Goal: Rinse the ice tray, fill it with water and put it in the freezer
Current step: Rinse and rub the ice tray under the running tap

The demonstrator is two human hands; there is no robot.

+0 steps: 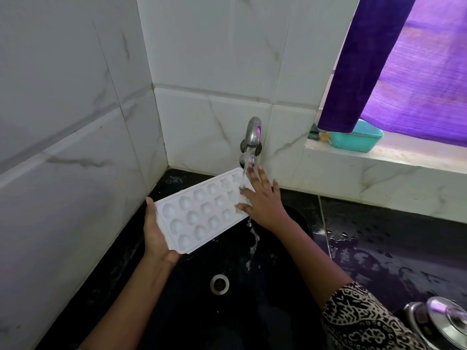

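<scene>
A white ice tray (202, 209) with several rounded hollows is held slanted over the black sink (298, 223). My left hand (155, 233) grips its near end from below, thumb along the edge. My right hand (262, 200) lies with spread straight fingers on the tray's far end. Water runs from the metal tap (251, 140) on the wall onto that far end, right beside my right fingers, and spills off the tray's edge into the sink.
A round metal drain (219, 284) sits in the sink floor. The black counter (391, 248) to the right is wet. A teal tub (358, 138) stands on the window ledge under a purple curtain (394, 72). Steel vessels (439, 322) at bottom right.
</scene>
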